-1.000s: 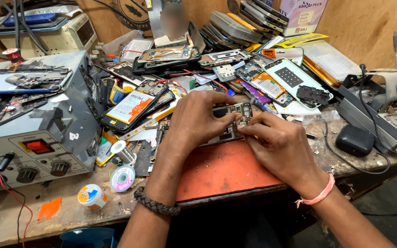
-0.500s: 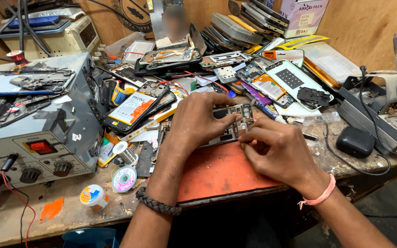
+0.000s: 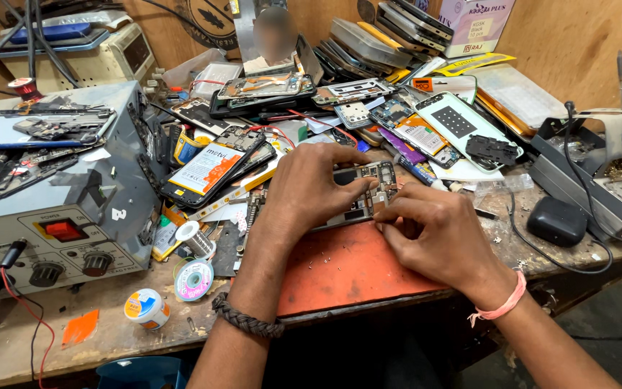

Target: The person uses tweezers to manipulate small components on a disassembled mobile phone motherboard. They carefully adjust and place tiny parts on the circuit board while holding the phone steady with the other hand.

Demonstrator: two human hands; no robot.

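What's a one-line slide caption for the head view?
Left hand and right hand work on an opened phone with exposed circuit board over an orange mat on a cluttered wooden bench.

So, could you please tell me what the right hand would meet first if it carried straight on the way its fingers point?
Most likely the opened phone: the right hand points up and left, its fingertips already at the phone's lower edge. Past it lies the left hand, though depth is unclear.

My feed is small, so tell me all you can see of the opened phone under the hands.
The opened phone lies flat, back cover off, showing a dark circuit board and metal shields. It rests at the far edge of the orange mat. The left hand covers its left side; the right hand pinches at its right edge.
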